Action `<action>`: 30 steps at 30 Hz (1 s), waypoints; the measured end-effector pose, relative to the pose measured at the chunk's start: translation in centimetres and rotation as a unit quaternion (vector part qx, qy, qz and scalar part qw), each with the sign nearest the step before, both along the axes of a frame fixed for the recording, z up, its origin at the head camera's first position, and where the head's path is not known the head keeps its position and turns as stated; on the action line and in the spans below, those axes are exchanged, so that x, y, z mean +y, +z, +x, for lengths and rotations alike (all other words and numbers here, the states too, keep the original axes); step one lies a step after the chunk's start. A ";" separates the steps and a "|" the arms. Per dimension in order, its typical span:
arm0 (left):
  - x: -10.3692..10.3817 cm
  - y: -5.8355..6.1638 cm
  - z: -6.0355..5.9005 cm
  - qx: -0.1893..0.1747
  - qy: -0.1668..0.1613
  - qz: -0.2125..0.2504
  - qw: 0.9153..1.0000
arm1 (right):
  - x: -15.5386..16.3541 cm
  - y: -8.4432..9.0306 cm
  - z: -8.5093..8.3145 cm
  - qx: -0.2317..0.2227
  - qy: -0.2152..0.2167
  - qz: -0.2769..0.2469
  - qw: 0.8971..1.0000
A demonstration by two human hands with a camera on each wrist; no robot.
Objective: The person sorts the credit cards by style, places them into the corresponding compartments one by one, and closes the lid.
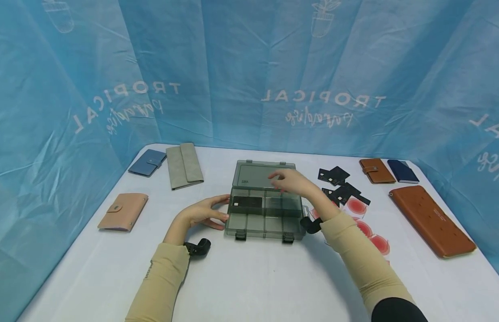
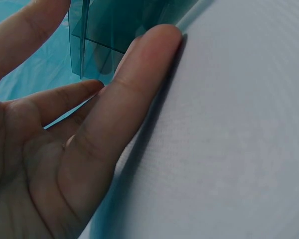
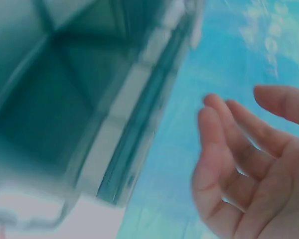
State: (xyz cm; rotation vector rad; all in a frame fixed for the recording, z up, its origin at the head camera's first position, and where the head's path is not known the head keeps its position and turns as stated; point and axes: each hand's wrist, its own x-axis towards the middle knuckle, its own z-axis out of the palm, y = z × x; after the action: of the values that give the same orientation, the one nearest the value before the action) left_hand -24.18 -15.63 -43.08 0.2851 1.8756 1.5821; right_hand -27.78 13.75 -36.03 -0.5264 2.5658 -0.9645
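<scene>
Head view: a smoke-grey box [image 1: 265, 214] stands at table centre, its lid [image 1: 262, 175] swung back toward 12 o'clock and its two latches facing 6 o'clock. The box's long axis runs 9 to 3 o'clock, across the person. One dark card [image 1: 247, 202] lies in the rear-left compartment; the other compartments appear bare.

The left hand [image 1: 204, 213] lies at the box's 9 o'clock end, fingers straight and loosely spread, fingertips at or just beside the left wall — the left wrist view shows one finger [image 2: 139, 79] flat on the table with its tip at the foot of the box [image 2: 97, 35] wall. It grips nothing.

The right hand [image 1: 291, 182] hovers over the rear-right compartments, near the hinge line, fingers relaxed and apart — the right wrist view, blurred, shows an empty palm [image 3: 259, 164] with the box [image 3: 74, 99] off to its side. It holds nothing and touches nothing that can be made out.

The spare cards [image 1: 341, 188] lie at 3 o'clock of the box, just beyond the right forearm; the right hand is plainly the nearer to them, the left hand well apart with the box between. Judged from this layout, any reach for a card falls to the right hand, travelling along the box's long axis.
</scene>
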 end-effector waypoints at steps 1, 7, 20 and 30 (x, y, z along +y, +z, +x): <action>0.0 0.0 0.0 0.001 0.000 0.000 1.000 | 0.9 0.1 -0.1 0.011 -0.015 -0.009 1.000; -0.2 -0.2 -0.1 0.002 0.001 -0.001 1.000 | 6.4 -0.9 -0.2 0.041 -0.103 -0.012 0.994; 0.0 0.0 0.0 0.002 -0.001 0.001 1.000 | 14.8 -3.9 -0.5 -0.029 -0.269 0.156 0.950; 0.0 0.0 0.0 0.002 0.000 0.002 1.000 | 17.0 -4.7 -1.5 -0.082 -0.270 0.200 0.938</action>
State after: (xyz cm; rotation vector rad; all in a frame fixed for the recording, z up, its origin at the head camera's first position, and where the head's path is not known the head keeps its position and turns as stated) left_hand -24.22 -15.61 -43.10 0.2900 1.8772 1.5865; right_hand -29.29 30.71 -40.76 0.3747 2.6886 -0.5664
